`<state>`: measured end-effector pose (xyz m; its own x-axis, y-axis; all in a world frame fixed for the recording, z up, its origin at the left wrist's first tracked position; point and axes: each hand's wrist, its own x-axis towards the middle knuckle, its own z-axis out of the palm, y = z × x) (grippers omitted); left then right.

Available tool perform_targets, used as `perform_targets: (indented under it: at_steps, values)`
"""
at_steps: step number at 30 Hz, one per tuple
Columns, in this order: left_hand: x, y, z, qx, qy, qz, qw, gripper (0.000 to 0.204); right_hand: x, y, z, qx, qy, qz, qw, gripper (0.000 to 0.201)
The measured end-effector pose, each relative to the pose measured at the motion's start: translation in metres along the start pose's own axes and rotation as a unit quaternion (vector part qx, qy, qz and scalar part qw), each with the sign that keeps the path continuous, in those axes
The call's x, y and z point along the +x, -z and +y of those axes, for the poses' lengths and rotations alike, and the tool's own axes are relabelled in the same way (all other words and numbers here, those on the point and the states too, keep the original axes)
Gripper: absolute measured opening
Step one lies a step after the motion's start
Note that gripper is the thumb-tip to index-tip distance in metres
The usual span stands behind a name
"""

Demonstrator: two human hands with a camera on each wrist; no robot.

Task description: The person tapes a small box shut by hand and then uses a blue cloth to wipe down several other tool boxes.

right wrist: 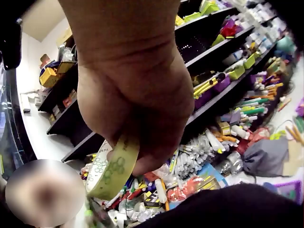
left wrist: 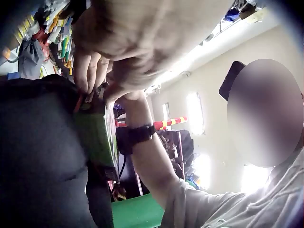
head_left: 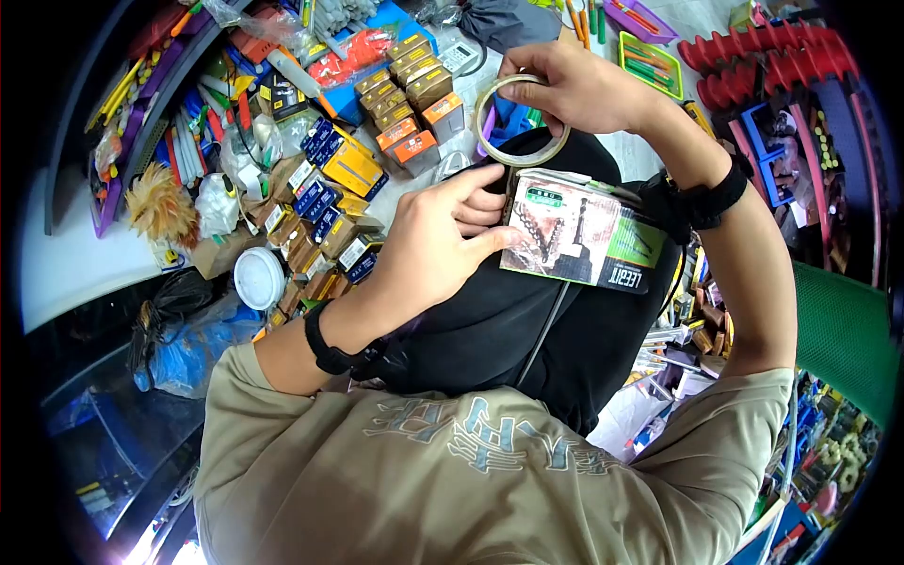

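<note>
A printed box (head_left: 565, 231) with a green and black end lies on the person's dark-clothed legs. The left hand (head_left: 438, 240) grips its left end, thumb on the printed face and fingers at the edge; in the left wrist view that hand (left wrist: 128, 52) bends over the box (left wrist: 97, 137). The right hand (head_left: 574, 87) pinches a roll of clear tape (head_left: 486, 102) just above the box's top edge. In the right wrist view the right hand (right wrist: 135, 90) has the yellowish tape roll (right wrist: 121, 166) between thumb and fingers, its fingertips partly hidden.
Small stacked boxes (head_left: 410, 89), a white round lid (head_left: 259, 278) and bagged goods lie left and ahead. A green tray (head_left: 650, 66) and red spiral items (head_left: 767, 61) are at the upper right. Shelves of goods (right wrist: 204, 47) stand beyond.
</note>
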<state>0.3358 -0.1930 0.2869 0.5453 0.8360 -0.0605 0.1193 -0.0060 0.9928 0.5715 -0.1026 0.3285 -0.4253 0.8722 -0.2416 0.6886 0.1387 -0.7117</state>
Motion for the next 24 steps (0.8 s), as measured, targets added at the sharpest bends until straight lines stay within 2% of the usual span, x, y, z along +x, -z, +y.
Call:
perform_targets:
  at_steps: [3, 5, 7, 9, 10, 13, 15, 17, 18, 19, 21, 22, 23, 24]
  values:
    - [0.008, -0.001, 0.003, 0.007, 0.014, -0.031, 0.999, 0.053, -0.008, 0.010, 0.001, -0.043, -0.001, 0.011, 0.999, 0.027]
    - [0.014, -0.002, 0.013, 0.052, 0.040, -0.096, 0.993, 0.058, -0.017, 0.018, 0.005, -0.056, -0.017, 0.004, 0.998, 0.027]
    - [0.021, -0.003, 0.013, 0.084, 0.043, -0.124, 0.988, 0.061, -0.028, 0.024, 0.012, -0.074, -0.038, 0.022, 0.996, 0.026]
    - [0.025, -0.004, 0.020, 0.047, 0.083, -0.134, 0.986, 0.063, -0.042, 0.029, 0.023, -0.054, -0.042, 0.033, 0.997, 0.022]
    - [0.025, -0.004, 0.022, 0.073, 0.086, -0.132, 0.985, 0.067, -0.049, 0.032, 0.026, -0.058, -0.044, 0.034, 0.997, 0.021]
    - [0.030, -0.005, 0.029, 0.148, 0.042, -0.181, 0.971, 0.072, -0.074, 0.036, 0.037, -0.037, -0.068, 0.026, 0.997, 0.022]
    - [0.034, -0.005, 0.029, 0.166, 0.029, -0.196, 0.966, 0.071, -0.089, 0.035, 0.044, -0.017, -0.089, 0.033, 0.995, 0.023]
    - [0.037, -0.009, 0.036, 0.188, 0.058, -0.199, 0.960, 0.065, -0.105, 0.038, 0.047, -0.035, -0.090, 0.009, 0.995, 0.025]
    - [0.039, -0.012, 0.043, 0.193, 0.075, -0.201, 0.957, 0.061, -0.114, 0.041, 0.042, -0.035, -0.126, -0.003, 0.991, 0.026]
    - [0.040, -0.014, 0.041, 0.198, 0.073, -0.206, 0.955, 0.061, -0.121, 0.041, 0.049, -0.032, -0.127, 0.004, 0.991, 0.026]
    - [0.043, -0.014, 0.034, 0.329, -0.107, -0.178, 0.921, 0.061, -0.137, 0.039, 0.067, -0.030, -0.050, 0.005, 0.998, 0.024]
    - [0.046, -0.014, 0.043, 0.329, -0.111, -0.206, 0.915, 0.060, -0.145, 0.035, 0.072, 0.038, -0.054, 0.001, 0.998, 0.022]
    - [0.050, -0.014, 0.044, 0.333, -0.114, -0.210, 0.912, 0.060, -0.152, 0.034, 0.075, 0.040, -0.054, 0.008, 0.998, 0.022]
    - [0.053, -0.012, 0.044, 0.300, -0.074, -0.244, 0.919, 0.060, -0.158, 0.032, 0.073, 0.041, -0.061, 0.007, 0.997, 0.027]
